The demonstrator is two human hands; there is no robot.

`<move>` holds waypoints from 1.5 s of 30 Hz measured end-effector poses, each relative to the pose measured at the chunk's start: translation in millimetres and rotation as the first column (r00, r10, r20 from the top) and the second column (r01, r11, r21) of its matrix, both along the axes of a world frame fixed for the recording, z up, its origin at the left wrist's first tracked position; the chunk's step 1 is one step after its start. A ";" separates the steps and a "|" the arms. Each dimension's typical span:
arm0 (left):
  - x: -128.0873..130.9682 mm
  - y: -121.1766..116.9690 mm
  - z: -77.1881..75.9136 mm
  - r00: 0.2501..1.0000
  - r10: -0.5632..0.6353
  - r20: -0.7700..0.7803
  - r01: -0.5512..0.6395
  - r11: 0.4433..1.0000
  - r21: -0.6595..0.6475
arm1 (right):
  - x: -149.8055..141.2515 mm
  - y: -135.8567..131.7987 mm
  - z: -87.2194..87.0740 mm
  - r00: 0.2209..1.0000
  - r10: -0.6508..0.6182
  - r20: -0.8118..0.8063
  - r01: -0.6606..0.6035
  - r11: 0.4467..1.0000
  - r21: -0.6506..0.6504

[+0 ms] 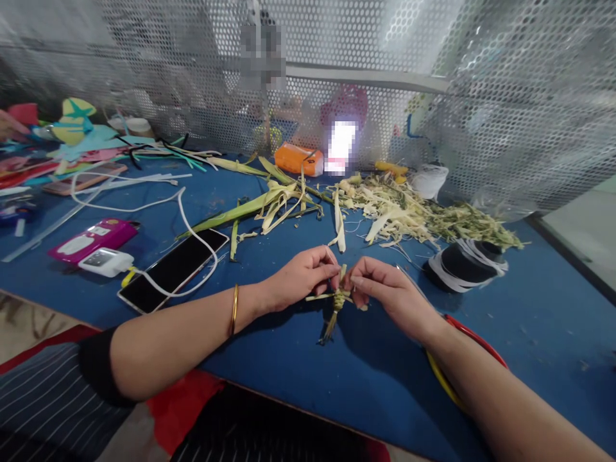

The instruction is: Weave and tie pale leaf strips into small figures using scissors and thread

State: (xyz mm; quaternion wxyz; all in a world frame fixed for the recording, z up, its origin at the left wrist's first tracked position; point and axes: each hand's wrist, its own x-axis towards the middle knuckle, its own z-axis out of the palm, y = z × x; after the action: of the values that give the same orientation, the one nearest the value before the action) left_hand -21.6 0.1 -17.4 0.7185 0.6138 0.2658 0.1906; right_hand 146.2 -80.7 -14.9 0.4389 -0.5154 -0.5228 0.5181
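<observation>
The woven plant piece (339, 300) is yellow-green with a brownish lower end. The table (385, 391) is blue. The bracelet (234, 310) is gold. The sleeve (52, 391) carries pale stripes on dark fabric. The packet (297, 159) is orange.

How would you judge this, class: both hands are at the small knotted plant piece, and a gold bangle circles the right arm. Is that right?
Not quite: the head view shows the gold bangle on the left arm, not the right. The left hand and right hand are indeed both at the small knotted plant piece.
</observation>
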 end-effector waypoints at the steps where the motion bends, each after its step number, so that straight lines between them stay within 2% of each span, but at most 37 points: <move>1: 0.4 -0.8 -0.4 1.000 -0.008 -0.021 0.008 1.000 0.020 | -0.3 -0.1 -1.0 1.000 0.009 0.006 -0.009 1.000 -0.011; 4: 0.8 -1.4 -1.9 0.997 -0.024 -0.080 0.032 0.994 0.104 | -1.1 -0.5 -3.8 0.999 0.032 0.036 -0.030 0.999 -0.040; 8: -0.2 1.1 -4.5 0.990 -0.026 -0.141 0.060 0.968 0.243 | -0.8 -1.4 -6.4 0.988 0.045 0.150 -0.044 0.999 -0.012; 11: -0.9 2.2 -5.8 0.986 -0.044 -0.158 0.087 0.957 0.277 | 0.1 -1.8 -8.1 0.974 0.049 0.220 -0.053 0.999 0.010; 17: -0.1 1.9 -4.8 0.984 -0.036 -0.177 0.074 0.974 0.212 | 3.0 -1.0 -7.2 0.973 0.046 0.228 -0.056 0.998 0.037; 22: 2.3 3.8 -2.7 0.976 0.024 -0.215 -0.002 0.995 0.103 | 5.9 -0.4 -0.9 0.946 -0.048 0.322 -0.015 0.981 0.192; 24: 3.4 3.8 -1.7 0.975 0.043 -0.219 -0.029 0.997 0.068 | 5.0 -1.0 0.2 0.939 -0.048 0.342 -0.013 0.985 0.173; 28: 4.9 2.1 -0.6 0.968 0.052 -0.245 -0.036 0.997 0.065 | -1.8 -2.5 0.5 0.976 -0.016 0.218 0.015 1.000 0.005; 34: 3.6 2.0 -2.9 0.965 -0.010 -0.261 0.055 0.984 0.167 | -6.7 -1.4 -1.1 0.985 -0.166 -0.050 0.159 0.979 -0.126; 37: 2.1 3.7 -2.4 0.963 -0.067 -0.260 0.117 0.976 0.182 | -6.4 0.1 -3.5 0.972 -0.215 -0.095 0.201 0.970 -0.135; 40: 1.6 4.8 -1.4 0.955 -0.111 -0.275 0.166 0.969 0.184 | -8.4 1.1 -4.0 0.970 -0.235 -0.066 0.225 0.966 -0.129; 42: 2.0 4.8 -2.1 0.958 -0.095 -0.271 0.150 0.970 0.191 | -9.6 1.5 -3.5 0.975 -0.214 -0.052 0.207 0.972 -0.111; 45: 3.2 4.1 -4.5 0.974 -0.027 -0.224 0.066 0.983 0.168 | -7.2 2.2 -3.8 0.974 -0.228 0.009 0.228 0.973 -0.041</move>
State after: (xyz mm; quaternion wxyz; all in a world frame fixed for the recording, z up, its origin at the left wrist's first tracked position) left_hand -18.4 4.2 -21.9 0.6323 0.6979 0.3115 0.1269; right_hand 139.0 -78.5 -18.7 0.4837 -0.5820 -0.4502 0.4740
